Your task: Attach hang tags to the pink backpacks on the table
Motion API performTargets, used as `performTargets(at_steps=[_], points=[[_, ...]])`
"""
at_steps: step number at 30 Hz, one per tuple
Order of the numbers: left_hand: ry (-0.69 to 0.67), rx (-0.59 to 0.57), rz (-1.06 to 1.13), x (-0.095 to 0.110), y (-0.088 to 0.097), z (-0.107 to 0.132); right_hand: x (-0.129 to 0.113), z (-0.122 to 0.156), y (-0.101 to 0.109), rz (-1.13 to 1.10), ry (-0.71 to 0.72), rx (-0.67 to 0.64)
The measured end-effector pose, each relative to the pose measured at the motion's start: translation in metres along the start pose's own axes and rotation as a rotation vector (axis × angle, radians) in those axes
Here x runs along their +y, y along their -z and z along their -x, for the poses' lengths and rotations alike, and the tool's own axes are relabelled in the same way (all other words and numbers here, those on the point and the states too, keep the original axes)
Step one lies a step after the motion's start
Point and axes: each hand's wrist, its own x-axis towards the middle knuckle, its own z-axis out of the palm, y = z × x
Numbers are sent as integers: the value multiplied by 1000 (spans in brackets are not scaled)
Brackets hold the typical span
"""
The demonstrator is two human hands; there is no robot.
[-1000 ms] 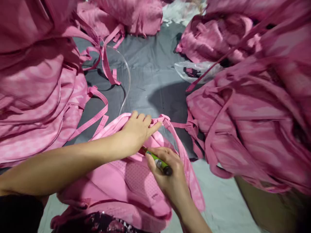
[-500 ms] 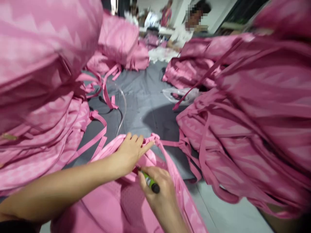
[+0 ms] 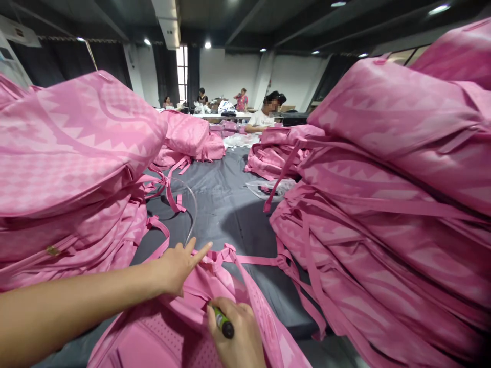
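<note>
A pink backpack [image 3: 172,327] lies back-side up on the grey table cover [image 3: 230,204] right in front of me. My left hand [image 3: 177,266] rests flat on its top edge, fingers stretched toward the pink carry loop [image 3: 226,254]. My right hand [image 3: 237,335] is closed round a green tool with a black end [image 3: 223,323], its tip pressed against the backpack just below my left hand.
Tall stacks of pink backpacks rise on the left [image 3: 72,168] and right [image 3: 391,204]. A clear plastic bag [image 3: 270,188] and a clear tube [image 3: 192,204] lie further back. Several people [image 3: 264,116] sit at distant tables.
My view has tilted up from the table to the hall. The hands stay on the backpack, now low in the picture, with the left fingers spread a little further.
</note>
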Motion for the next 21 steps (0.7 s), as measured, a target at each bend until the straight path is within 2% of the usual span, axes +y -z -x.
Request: performTargets(at_steps=[5, 9, 14, 19, 21], points=[[72, 107, -142, -2, -24, -4, -11, -1, -5, 14, 41, -19], [-20, 170, -128, -10, -33, 0, -13, -1, -3, -17, 46, -8], [-77, 182, -100, -17, -19, 15, -14, -1, 6, -102, 11, -48], [-49, 1, -62, -17, 1, 18, -10, 0, 14, -161, 24, -68], [-47, -16, -48, -18, 1, 18, -9, 1, 16, -153, 31, -69]])
